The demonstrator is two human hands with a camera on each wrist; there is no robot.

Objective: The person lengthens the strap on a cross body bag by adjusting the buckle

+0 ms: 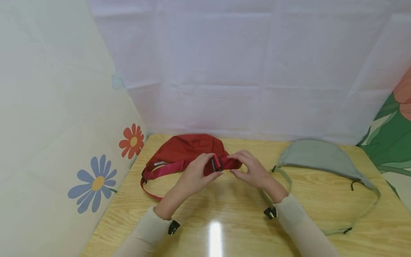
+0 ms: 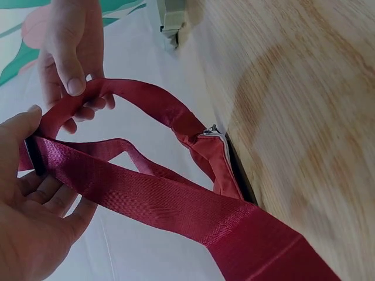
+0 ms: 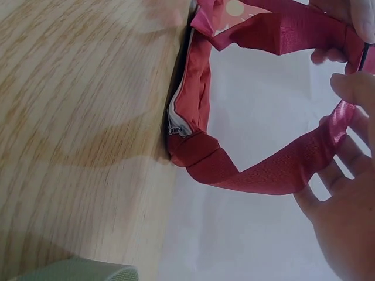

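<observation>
Red soft fabric waist bag [image 1: 196,146] lies on the pale wood-grain tabletop [image 1: 244,232], by the far edge toward the far left corner. Zip with white tape [image 2: 225,143] shows on it close up. Its wide crimson woven strap [image 1: 167,170] is partly lifted off the tabletop in a loop, between the hands; lower left stretch bends round near the left edge.

Left hand [image 1: 196,174]: thumb and fingers bent in, pinching the strap at a flat black slider buckle [image 2: 35,156]. Right hand [image 1: 252,169]: nearly closed, strap between thumb and fingers, just beside the left; fingers partly behind the strap, so exact contact looks uncertain. Both hands sit above the tabletop, in front of the bag. Cream sleeves [image 1: 297,217] on both arms, small black device [image 1: 173,227] under the left wrist.

Grey-green curved fabric waist bag [image 1: 316,157] lies flat by the far right corner, well apart from the red one. Its thin pale green strap [image 1: 369,207] loops toward the right edge, small black fitting [image 1: 347,230] on it. White creased cloth [image 1: 208,71] hangs behind the far edge; flower-printed cloth [image 1: 48,125] left.
</observation>
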